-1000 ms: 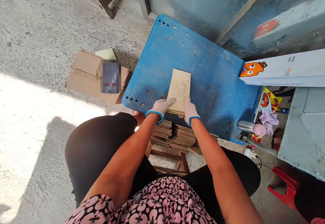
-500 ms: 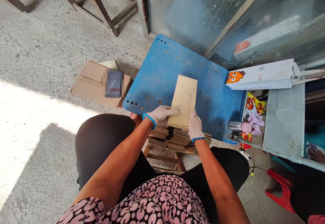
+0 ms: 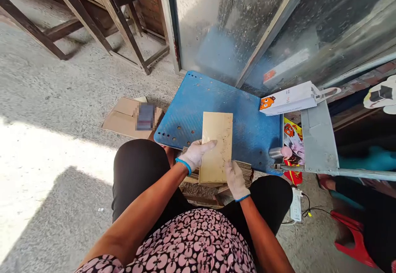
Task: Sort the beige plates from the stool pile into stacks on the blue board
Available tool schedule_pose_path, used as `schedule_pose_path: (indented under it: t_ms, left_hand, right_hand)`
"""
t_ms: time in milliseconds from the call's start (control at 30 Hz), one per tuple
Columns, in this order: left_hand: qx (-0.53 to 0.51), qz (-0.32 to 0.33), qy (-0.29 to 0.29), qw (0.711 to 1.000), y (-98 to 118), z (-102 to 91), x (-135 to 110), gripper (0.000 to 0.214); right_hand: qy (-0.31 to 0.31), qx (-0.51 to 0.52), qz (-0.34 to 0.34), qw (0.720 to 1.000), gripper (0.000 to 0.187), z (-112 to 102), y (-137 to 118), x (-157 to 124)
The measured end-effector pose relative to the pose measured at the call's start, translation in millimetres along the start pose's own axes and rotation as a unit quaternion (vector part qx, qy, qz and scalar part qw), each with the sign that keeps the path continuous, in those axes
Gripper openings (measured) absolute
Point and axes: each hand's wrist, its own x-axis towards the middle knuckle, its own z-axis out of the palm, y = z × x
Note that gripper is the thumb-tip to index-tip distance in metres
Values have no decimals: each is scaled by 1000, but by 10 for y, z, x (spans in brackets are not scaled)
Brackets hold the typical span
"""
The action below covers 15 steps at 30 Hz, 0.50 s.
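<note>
Holding the board between two grips looked to be the step in hand; the next move seemed to call for even support. The left hand pinched its left edge, thumb across the face; the right hand clasped the lower right edge. The board overlapped the tabletop, near the stack.

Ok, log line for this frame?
left hand: holds pale board, left side | right hand: holds pale board, lower right | stacked pieces: partly hidden
</note>
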Motion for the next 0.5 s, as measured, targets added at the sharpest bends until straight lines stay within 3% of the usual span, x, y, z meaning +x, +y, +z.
schedule_pose_path:
  t_ms: [100,233,400,500]
  left_hand:
    - [-1,19,8,1000,-56,3,-154,58]
    - [35,39,-28,998,-127,4,-296,55]
    - [150,61,-128,978,-222,112,-474,49]
    - [229,81,-192,951,-265,192,-544,48]
  right_hand:
    - [15,87,-31,996,38,-233,-69,64]
    - [68,160,-92,981,61,-701,-344,203]
    - [32,-21,-183,982,85,-1320,-791,217]
    - [-81,-153,-164,971,77,-1505,-936,138]
